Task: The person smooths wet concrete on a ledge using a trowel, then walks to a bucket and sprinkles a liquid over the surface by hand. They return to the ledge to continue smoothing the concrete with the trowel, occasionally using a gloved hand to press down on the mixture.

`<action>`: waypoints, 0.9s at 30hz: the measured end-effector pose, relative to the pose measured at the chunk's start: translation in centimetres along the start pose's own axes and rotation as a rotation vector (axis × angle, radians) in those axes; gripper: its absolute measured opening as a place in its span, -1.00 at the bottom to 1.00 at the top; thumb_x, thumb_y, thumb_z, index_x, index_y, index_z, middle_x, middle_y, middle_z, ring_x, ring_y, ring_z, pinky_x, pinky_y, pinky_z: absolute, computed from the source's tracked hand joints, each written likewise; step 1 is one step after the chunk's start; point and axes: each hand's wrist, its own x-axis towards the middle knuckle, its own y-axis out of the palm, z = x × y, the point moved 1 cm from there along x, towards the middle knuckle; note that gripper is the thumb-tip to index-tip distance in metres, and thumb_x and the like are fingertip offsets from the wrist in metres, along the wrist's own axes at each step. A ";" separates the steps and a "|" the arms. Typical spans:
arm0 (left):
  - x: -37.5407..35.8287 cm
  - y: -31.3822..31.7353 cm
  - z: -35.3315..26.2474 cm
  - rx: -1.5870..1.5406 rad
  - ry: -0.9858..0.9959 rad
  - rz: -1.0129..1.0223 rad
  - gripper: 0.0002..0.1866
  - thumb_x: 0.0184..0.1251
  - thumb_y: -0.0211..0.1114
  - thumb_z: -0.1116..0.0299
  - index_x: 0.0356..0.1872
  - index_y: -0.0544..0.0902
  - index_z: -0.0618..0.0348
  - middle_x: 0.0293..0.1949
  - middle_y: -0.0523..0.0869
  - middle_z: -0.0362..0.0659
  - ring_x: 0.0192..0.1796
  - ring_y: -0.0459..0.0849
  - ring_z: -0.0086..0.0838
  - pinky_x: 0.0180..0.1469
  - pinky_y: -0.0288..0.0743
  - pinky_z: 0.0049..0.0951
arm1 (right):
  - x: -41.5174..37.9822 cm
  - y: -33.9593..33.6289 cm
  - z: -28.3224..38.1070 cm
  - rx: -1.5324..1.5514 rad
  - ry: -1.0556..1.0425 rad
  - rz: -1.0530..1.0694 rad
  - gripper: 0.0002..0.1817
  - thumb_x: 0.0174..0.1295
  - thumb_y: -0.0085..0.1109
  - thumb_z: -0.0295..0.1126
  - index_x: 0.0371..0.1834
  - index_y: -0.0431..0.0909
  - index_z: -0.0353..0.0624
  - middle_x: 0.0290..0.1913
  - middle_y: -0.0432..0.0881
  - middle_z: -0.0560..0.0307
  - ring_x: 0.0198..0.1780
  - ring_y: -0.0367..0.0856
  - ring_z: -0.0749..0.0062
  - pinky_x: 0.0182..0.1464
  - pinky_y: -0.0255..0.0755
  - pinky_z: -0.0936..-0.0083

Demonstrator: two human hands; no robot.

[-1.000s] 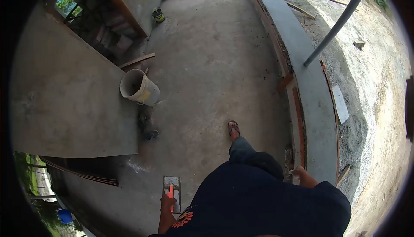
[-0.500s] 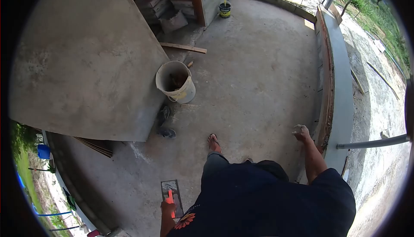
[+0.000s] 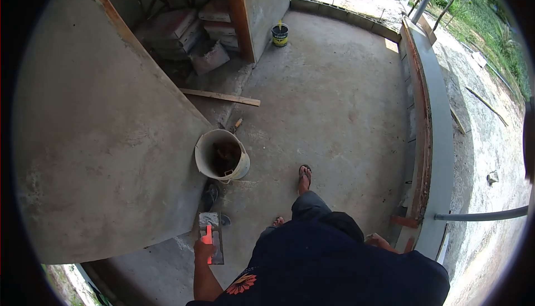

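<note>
My left hand is closed around the orange handle of a plastering trowel. The trowel's flat rectangular blade has grey residue on it and is held over the floor, near a pair of dark shoes. Just beyond them a whitish bucket stands against the wall corner, with something dark inside. My right hand is low beside my body, partly hidden by my dark shirt, and its fingers do not show clearly.
A tool with an orange handle lies behind the bucket. A wooden plank crosses the doorway, where stacked bags sit. A small black-and-yellow pail stands farther off. A low wall runs along the right.
I have stepped forward, closer to the bucket and doorway. The trowel in my left hand is now beside the shoes. My right hand has drawn in towards my body.
</note>
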 end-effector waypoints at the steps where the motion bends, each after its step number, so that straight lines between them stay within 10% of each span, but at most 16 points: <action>1: 0.6 -0.9 -2.4 -0.004 -0.004 0.003 -0.72 -0.17 0.42 0.45 -0.39 0.64 0.40 -0.53 0.71 0.04 -0.52 0.74 -0.29 -0.44 0.60 -0.29 | -2.1 -0.9 5.9 -0.024 0.049 -0.021 -0.75 0.35 -0.01 -0.29 -0.10 0.62 -0.15 -0.16 0.66 0.09 -0.03 0.63 0.32 0.02 0.47 0.37; 7: 5.4 -1.2 -10.4 0.089 -0.139 0.114 -0.75 -0.13 0.47 0.42 -0.45 0.65 0.38 -0.58 0.71 -0.03 -0.54 0.73 -0.34 -0.48 0.58 -0.32 | 2.2 -11.7 24.4 -0.162 -0.071 -0.042 -0.68 0.25 0.06 -0.13 -0.11 0.68 -0.03 -0.05 0.70 0.19 -0.06 0.67 0.35 -0.01 0.53 0.42; 11: 2.7 -1.6 -16.0 0.089 -0.254 0.190 -0.77 -0.12 0.48 0.42 -0.46 0.66 0.36 -0.59 0.70 -0.05 -0.56 0.71 -0.37 -0.50 0.57 -0.36 | 8.3 -20.7 36.7 -0.895 -0.219 -0.257 -0.62 0.25 0.04 -0.05 -0.24 0.69 -0.11 -0.14 0.69 -0.02 -0.09 0.65 0.08 -0.12 0.54 0.28; 18: 2.9 -1.2 -18.6 -0.066 -0.407 0.228 -0.77 -0.10 0.47 0.40 -0.44 0.66 0.32 -0.55 0.72 -0.06 -0.53 0.72 -0.39 -0.43 0.60 -0.37 | 11.7 -28.4 51.2 -0.566 -0.131 -0.298 -0.70 0.14 0.16 -0.13 -0.46 0.62 -0.16 -0.30 0.68 -0.02 -0.28 0.70 0.20 -0.22 0.54 0.29; 20: 5.3 -1.1 -19.0 -0.111 -0.371 0.187 -0.74 -0.09 0.47 0.36 -0.41 0.67 0.32 -0.54 0.73 -0.06 -0.50 0.73 -0.38 -0.40 0.61 -0.36 | 15.3 -29.3 52.5 -0.901 -0.373 -0.105 -0.70 0.20 0.15 -0.21 -0.09 0.56 -0.15 -0.30 0.68 -0.04 -0.34 0.71 0.23 -0.27 0.57 0.28; 23: 3.7 -2.0 -21.5 -0.259 -0.361 0.033 -0.64 -0.06 0.46 0.26 -0.27 0.65 0.29 -0.52 0.73 -0.03 -0.49 0.75 -0.33 -0.36 0.61 -0.34 | 11.9 -27.0 59.7 -0.069 -0.044 0.060 -0.27 0.28 0.15 -0.34 0.42 -0.06 -0.12 -0.21 0.63 -0.17 -0.26 0.69 0.03 -0.31 0.56 0.06; 25: 3.3 1.1 -20.3 -0.292 -0.328 -0.206 -0.52 -0.02 0.46 0.07 -0.23 0.64 0.29 -0.58 0.71 -0.07 -0.55 0.72 -0.35 -0.39 0.61 -0.35 | 15.1 -27.6 65.4 -0.432 -0.108 0.153 -0.42 0.27 0.12 -0.33 0.28 0.06 -0.12 -0.22 0.64 -0.13 -0.26 0.69 0.05 -0.31 0.55 0.09; 27: -2.8 -0.4 -23.9 -0.367 -0.452 -0.308 -0.53 -0.01 0.39 0.07 -0.11 0.64 0.16 -0.28 0.73 0.09 -0.18 0.73 -0.11 -0.09 0.58 -0.21 | 17.5 -27.5 71.6 -0.791 -0.149 0.159 -0.56 0.25 0.09 -0.31 0.14 0.19 -0.11 -0.23 0.65 -0.10 -0.26 0.68 0.07 -0.31 0.54 0.12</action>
